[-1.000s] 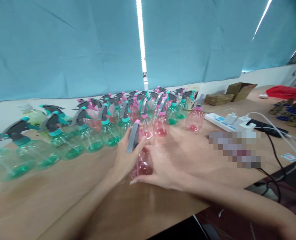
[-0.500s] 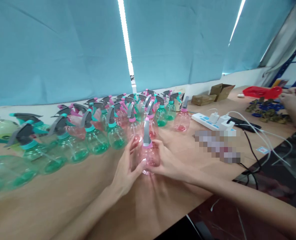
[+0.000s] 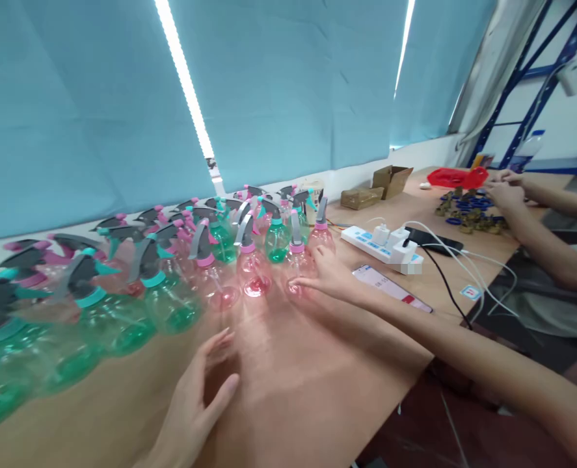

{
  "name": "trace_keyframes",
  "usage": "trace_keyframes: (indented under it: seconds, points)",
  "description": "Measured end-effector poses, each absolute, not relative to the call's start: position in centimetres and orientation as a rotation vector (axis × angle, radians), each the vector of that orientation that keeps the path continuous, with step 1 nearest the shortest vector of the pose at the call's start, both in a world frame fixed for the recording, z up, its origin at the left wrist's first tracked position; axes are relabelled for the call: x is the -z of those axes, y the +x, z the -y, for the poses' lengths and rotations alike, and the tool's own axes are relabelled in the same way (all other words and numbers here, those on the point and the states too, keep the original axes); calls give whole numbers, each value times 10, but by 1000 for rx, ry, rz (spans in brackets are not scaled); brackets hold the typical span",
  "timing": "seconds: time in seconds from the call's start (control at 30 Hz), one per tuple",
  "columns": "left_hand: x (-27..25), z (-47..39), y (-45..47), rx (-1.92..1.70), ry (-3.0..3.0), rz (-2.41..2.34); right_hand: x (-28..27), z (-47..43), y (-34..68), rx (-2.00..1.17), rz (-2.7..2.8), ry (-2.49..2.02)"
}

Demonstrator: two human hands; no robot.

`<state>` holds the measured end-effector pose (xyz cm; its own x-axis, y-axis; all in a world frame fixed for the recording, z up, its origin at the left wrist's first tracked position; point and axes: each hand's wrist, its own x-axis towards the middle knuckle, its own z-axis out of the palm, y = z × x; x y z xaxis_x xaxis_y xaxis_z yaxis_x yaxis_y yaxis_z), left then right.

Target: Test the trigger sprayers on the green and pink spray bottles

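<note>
A pink see-through spray bottle (image 3: 296,265) with a grey trigger head and pink collar stands upright on the table. My right hand (image 3: 331,274) grips its right side, thumb across the front and fingers behind. Below and to the left, my left hand (image 3: 198,383) hovers over the table with thumb and fingers apart, holding nothing. Just left of the held bottle is another pink spray bottle (image 3: 255,272); one more pink bottle (image 3: 321,235) stands behind my right hand. Green spray bottles (image 3: 174,305) with turquoise collars line the left side.
A white power strip (image 3: 373,244) with plugged-in chargers and cables lies on the right, beside a phone (image 3: 390,286). Cardboard boxes (image 3: 390,182) stand farther back. At far right, a co-worker's hands (image 3: 507,192) are near a red bag (image 3: 456,177) and small blue and brown pieces.
The pink spray bottle has gone from between both hands to the front of the group. My left hand has let go and drawn back left. The view has turned right.
</note>
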<state>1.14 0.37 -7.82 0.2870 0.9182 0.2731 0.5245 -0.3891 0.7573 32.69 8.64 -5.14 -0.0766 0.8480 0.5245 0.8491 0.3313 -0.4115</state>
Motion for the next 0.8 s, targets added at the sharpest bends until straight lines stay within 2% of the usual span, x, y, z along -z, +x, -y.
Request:
trace_keyframes:
  seconds: [0.6, 0.8]
  points:
    - [95, -15, -9, -868, 2250, -1240, 24, -123, 301, -93, 1891, -1805]
    - [98, -19, -10, -889, 2284, -1218, 29, -101, 313, 0, 1843, -1653]
